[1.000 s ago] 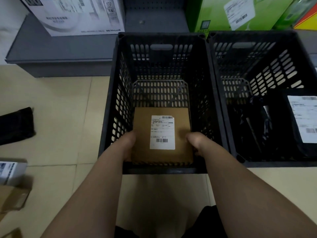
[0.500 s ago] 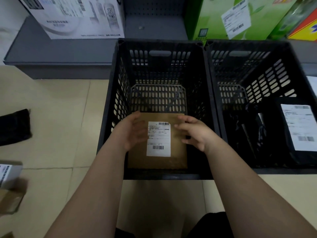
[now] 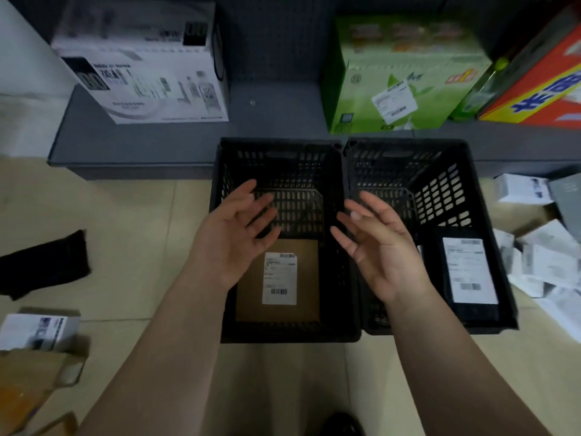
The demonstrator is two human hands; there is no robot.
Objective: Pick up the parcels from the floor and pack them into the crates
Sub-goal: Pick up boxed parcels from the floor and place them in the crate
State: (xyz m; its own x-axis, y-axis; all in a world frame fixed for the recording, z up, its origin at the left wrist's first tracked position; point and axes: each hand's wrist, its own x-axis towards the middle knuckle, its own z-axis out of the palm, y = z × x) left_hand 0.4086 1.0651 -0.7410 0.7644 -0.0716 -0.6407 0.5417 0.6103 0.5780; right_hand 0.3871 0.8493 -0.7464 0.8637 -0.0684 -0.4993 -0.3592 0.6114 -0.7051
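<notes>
Floor, far left: black pouch [image 3: 44, 262], white box [image 3: 37, 332], both outside crates
Left black crate [image 3: 279, 143]: one brown cardboard parcel [image 3: 306, 287], white barcode label up, flat on bottom, near end
Left hand [image 3: 232, 228]: over left crate, fingers spread straight, holding nothing, clear of parcel
Right hand [image 3: 380, 243]: over wall where crates meet, fingers loosely extended, holding nothing
Right black crate [image 3: 405, 143], touching left crate: black parcel [image 3: 440, 278], white label up, near right side
Floor, right: heap of white parcels [image 3: 540, 265] beside right crate
</notes>
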